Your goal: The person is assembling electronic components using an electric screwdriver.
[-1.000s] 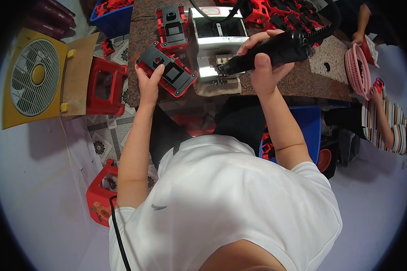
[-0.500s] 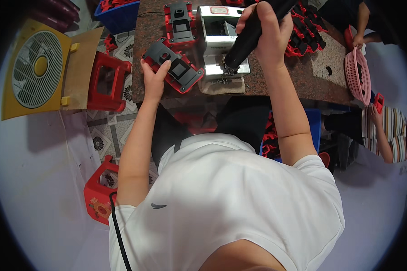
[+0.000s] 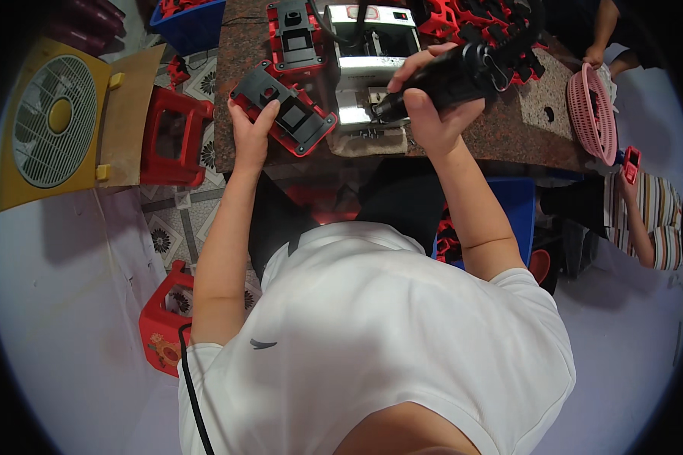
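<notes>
My left hand (image 3: 250,138) grips the lower left edge of a red and black plastic assembly (image 3: 297,121), thumb on top, which lies tilted on the table. Just behind it lies a similar assembly (image 3: 295,38). My right hand (image 3: 439,130) is wrapped round a black electric screwdriver (image 3: 449,79), held slantwise with its tip pointing down to the left. That tip is at the front of a white and silver screw feeder (image 3: 372,70); whether it touches a screw is too small to tell.
Red and black parts (image 3: 478,30) are piled behind the feeder on the speckled stone table (image 3: 501,136). A pink basket (image 3: 593,114) stands at the right edge, near other people. On the left are a yellow fan (image 3: 57,114), a red stool (image 3: 176,136) and a blue bin (image 3: 190,24).
My right hand has brought the screwdriver lower and tilted it flatter, its tip staying at the feeder's front. My left hand still holds the assembly, and the whole view has shifted slightly.
</notes>
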Tool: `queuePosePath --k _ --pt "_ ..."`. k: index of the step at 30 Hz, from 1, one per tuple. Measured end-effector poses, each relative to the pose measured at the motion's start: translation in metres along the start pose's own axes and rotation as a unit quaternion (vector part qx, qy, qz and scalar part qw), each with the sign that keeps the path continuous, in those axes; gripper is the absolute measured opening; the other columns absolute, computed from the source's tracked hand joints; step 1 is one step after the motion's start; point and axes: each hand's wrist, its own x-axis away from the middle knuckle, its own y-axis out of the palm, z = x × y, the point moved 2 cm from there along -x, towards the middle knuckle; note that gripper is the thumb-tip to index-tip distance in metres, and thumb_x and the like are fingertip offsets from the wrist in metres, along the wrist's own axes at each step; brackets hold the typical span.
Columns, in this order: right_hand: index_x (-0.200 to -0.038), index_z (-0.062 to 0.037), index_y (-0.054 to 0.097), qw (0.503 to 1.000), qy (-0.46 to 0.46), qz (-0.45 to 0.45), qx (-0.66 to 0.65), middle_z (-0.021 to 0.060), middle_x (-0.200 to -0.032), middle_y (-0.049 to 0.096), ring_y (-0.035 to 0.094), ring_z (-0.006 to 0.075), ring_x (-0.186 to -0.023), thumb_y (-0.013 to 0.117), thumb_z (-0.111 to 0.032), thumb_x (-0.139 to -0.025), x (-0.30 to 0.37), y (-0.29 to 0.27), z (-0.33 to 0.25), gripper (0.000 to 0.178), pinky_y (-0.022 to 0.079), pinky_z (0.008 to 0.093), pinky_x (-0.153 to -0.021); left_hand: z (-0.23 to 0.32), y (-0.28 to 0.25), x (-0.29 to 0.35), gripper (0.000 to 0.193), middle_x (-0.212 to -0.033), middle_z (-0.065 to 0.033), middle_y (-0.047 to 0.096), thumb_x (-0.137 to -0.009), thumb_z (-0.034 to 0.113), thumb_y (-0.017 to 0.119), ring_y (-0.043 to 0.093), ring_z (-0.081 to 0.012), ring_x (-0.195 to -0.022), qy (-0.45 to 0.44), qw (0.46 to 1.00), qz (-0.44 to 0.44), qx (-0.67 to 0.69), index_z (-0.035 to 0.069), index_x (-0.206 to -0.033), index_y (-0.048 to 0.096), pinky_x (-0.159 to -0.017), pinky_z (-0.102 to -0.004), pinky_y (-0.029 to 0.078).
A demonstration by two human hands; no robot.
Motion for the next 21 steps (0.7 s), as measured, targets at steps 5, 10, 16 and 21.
queuePosePath --k 5,10,16,21 --pt "-0.119 0.0019 0.039 0.999 0.014 -0.018 0.031 0.0128 -0.082 0.059 0.06 0.0174 -0.067 0.068 -0.017 -0.084 -0.004 -0.006 0.01 0.049 0.051 0.029 -0.062 0.0 0.002 0.001 0.053 -0.115 -0.0089 0.053 -0.082 0.016 0.069 0.054 -0.0171 -0.105 0.001 1.0 -0.005 -0.006 0.002 -0.124 0.04 -0.096 -0.0313 0.041" --pt "-0.121 0.0015 0.037 0.999 -0.008 -0.024 0.024 0.0128 -0.084 0.059 0.06 0.0168 -0.066 0.069 -0.021 -0.083 -0.003 -0.008 0.008 0.055 0.052 0.0288 -0.062 0.001 0.003 0.001 0.052 -0.116 -0.0088 0.053 -0.083 0.016 0.069 0.053 -0.017 -0.106 -0.002 1.0 -0.003 -0.004 0.003 -0.124 0.04 -0.096 -0.0315 0.041" --pt "-0.107 -0.0015 0.045 0.997 0.039 0.055 0.028 0.0017 -0.072 0.06 0.058 0.0088 -0.059 0.079 -0.011 -0.076 -0.014 -0.006 0.02 0.047 0.047 0.0219 -0.053 -0.001 0.003 0.0 0.053 -0.116 -0.0088 0.053 -0.082 0.017 0.07 0.053 -0.0171 -0.107 -0.007 1.0 -0.005 0.002 0.003 -0.124 0.041 -0.096 -0.0315 0.041" --pt "-0.092 -0.0072 0.047 0.981 0.163 0.065 -0.079 0.0042 -0.068 0.056 0.057 0.0119 -0.054 0.066 -0.027 -0.09 -0.065 0.009 0.015 0.027 0.048 0.0258 -0.048 -0.007 -0.004 -0.002 0.054 -0.116 -0.0095 0.054 -0.081 0.017 0.071 0.054 -0.0177 -0.106 0.008 1.0 0.011 0.002 0.003 -0.124 0.041 -0.095 -0.0318 0.041"
